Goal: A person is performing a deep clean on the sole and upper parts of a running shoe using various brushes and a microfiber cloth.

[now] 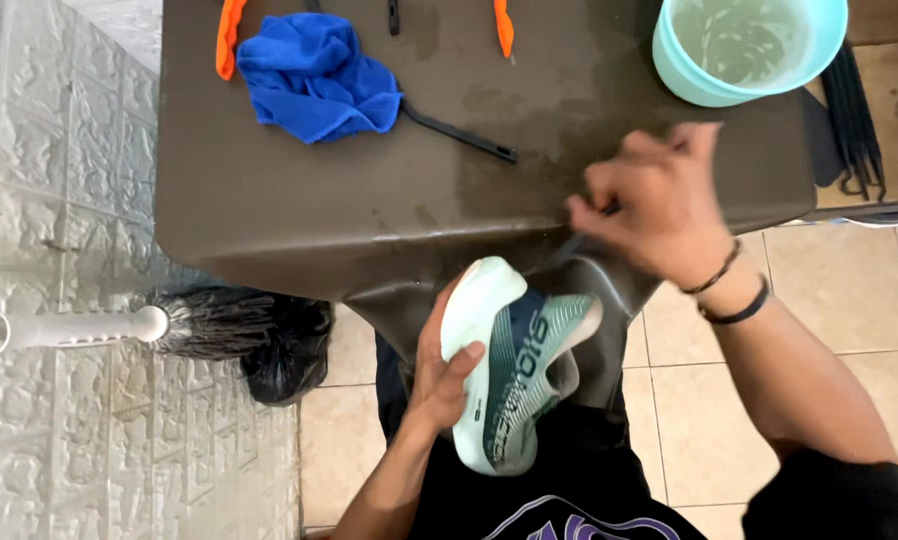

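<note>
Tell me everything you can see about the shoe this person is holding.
The shoe is a sports trainer with a thick, pale mint-white sole and a knit-looking upper in dark teal fading to light green, with pale lettering along its side. It lies tilted on its side over the person's lap, by the near edge of the brown table. The left hand grips it around the sole, thumb on the upper. The blurred right hand is above, apart from it.

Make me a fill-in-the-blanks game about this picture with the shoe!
1. The left hand holds a white and green ____.
2. The crumpled cloth on the brown table is ____.
3. The light blue bucket stands at the table's far ____ corner.
4. The right hand has dark bands around its ____.

Missing words: shoe; blue; right; wrist
</note>
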